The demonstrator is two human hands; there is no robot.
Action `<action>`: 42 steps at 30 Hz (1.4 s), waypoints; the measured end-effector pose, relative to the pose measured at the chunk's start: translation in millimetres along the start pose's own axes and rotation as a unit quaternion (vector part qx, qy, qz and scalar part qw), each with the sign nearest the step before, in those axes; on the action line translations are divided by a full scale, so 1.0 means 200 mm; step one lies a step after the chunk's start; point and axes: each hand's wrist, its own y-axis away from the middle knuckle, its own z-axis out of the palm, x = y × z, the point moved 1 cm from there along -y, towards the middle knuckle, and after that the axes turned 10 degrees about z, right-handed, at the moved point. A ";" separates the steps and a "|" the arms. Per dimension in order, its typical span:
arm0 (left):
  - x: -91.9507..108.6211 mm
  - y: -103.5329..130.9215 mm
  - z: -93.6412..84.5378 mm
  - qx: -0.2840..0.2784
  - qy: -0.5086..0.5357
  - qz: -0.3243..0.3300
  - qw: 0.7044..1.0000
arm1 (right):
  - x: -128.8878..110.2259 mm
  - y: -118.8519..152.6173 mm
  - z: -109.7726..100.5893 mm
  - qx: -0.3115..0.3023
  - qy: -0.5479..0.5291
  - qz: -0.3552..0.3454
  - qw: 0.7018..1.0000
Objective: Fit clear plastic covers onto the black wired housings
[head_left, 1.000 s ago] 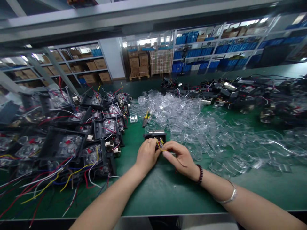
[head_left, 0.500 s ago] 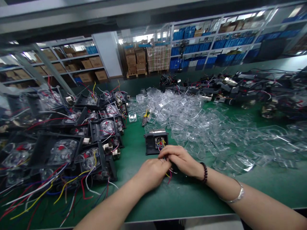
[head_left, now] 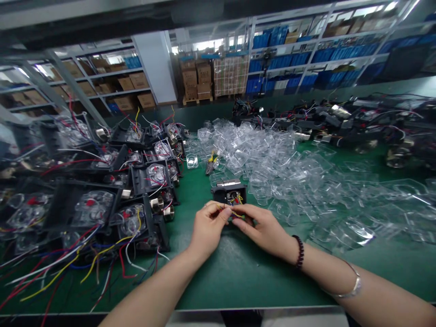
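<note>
In the middle of the green table, a small black housing point(head_left: 220, 195) lies with its inside facing up and a silver metal cylinder point(head_left: 228, 183) at its far edge. Coloured wires point(head_left: 237, 198) come out of it towards me. My left hand point(head_left: 211, 222) is closed, thumb and forefinger pinching the wires at the housing's near side. Opposite it, my right hand point(head_left: 260, 225) is closed on the wires too, its fingertips almost touching the left ones. A yellow wire shows between the hands; the fingers hide most of the rest.
Wired black housings with clear covers point(head_left: 91, 204) crowd the left side. Loose clear plastic covers point(head_left: 272, 163) spread from the centre to the right. Yellow-handled pliers point(head_left: 210, 163) lie behind the housing. More dark assemblies point(head_left: 340, 118) fill the back right.
Both hands have shifted from low over the wire ends up towards the housing, covering its near edge. The fingers now pinch the wires more openly, and the view has shifted slightly.
</note>
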 end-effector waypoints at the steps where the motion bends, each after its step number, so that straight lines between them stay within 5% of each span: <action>1: 0.00 0.00 0.00 -0.018 0.000 0.006 1.000 | -0.01 0.01 0.00 0.016 -0.004 0.000 1.000; 6: 0.01 0.01 0.01 -0.010 0.035 0.000 0.999 | -0.03 0.01 -0.02 0.006 -0.063 0.037 0.997; 11: -0.01 0.01 0.02 0.032 0.127 -0.095 0.987 | -0.04 -0.01 -0.03 -0.023 -0.064 0.081 0.994; 19: -0.01 0.01 0.02 0.008 0.125 -0.094 0.988 | -0.04 0.02 -0.03 0.031 0.071 -0.027 0.997; 23: -0.01 0.01 0.02 -0.018 0.185 -0.140 0.973 | -0.06 0.01 -0.05 0.058 0.093 -0.042 0.993; 27: 0.01 0.00 0.03 0.023 0.248 -0.205 0.947 | -0.07 0.00 -0.06 0.080 0.078 -0.051 0.992; 36: 0.02 -0.01 0.01 0.020 0.274 -0.205 0.939 | -0.04 0.00 -0.03 -0.035 -0.126 0.117 0.984; 42: 0.02 0.00 0.01 0.007 0.244 -0.198 0.949 | -0.05 -0.02 -0.04 -0.041 -0.153 0.145 0.977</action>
